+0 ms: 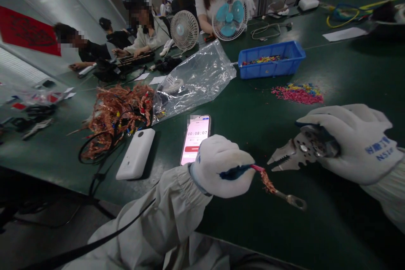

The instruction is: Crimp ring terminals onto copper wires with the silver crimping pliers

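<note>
In a white work glove, my left hand (226, 166) is closed round a copper wire (268, 180). Some pink insulation shows where the wire leaves the fingers, then bare strands, then a metal ring lug (295, 201) at its end. My right hand (351, 143), gloved too, grips a pair of wire-stripping pliers (300, 147). Their toothed jaws stand apart and point left toward the wire, without touching it. Behind my left hand lies a phone (198, 130) with a lit timer screen, partly covered by the glove.
A white power bank (136, 154) lies beside a heap of stripped copper wire (118, 112). Farther back are a clear plastic bag (202, 78), a blue bin (270, 67) and a pile of coloured insulation scraps (300, 93). Fans (229, 17) and people are across the green table.
</note>
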Tool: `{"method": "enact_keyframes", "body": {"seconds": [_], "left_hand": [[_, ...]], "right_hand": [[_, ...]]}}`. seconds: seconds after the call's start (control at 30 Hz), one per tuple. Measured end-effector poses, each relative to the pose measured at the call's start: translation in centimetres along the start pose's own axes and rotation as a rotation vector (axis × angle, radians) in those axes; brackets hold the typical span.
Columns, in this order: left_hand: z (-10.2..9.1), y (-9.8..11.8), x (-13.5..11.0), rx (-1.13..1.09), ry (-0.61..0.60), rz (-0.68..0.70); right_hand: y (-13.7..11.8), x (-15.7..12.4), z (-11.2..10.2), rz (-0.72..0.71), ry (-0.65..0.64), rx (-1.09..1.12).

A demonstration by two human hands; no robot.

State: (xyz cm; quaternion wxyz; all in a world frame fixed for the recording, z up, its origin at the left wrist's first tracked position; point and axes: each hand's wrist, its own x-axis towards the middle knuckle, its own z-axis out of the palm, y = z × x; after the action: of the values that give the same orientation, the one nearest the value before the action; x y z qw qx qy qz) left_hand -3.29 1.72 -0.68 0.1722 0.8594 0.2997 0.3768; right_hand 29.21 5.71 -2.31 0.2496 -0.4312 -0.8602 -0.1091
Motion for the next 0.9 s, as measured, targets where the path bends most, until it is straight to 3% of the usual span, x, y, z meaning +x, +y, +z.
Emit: {"method": "enact_keyframes", "body": {"seconds": [0.2, 0.37, 0.57, 0.9], "left_hand": [[-0.7, 0.1, -0.2, -0.024, -0.153, -0.083], [-0.9, 1.0, 0.3, 0.087, -0.033, 0.136], [-0.4, 0.6, 0.3, 0.141, 0.020, 0.243], [-0.1, 0.2, 0.3, 0.045, 0.001, 0.217]], "right_hand": [[0.0, -0.1, 0.4, -0.050, 0.005, -0.019], [0.4, -0.1, 0.6, -0.071, -0.001, -0.049], [0.6, 0.0, 0.8, -0.141, 0.035, -0.079], [0.8, -0.1, 0.5, -0.116, -0.016, -0.078]]}}
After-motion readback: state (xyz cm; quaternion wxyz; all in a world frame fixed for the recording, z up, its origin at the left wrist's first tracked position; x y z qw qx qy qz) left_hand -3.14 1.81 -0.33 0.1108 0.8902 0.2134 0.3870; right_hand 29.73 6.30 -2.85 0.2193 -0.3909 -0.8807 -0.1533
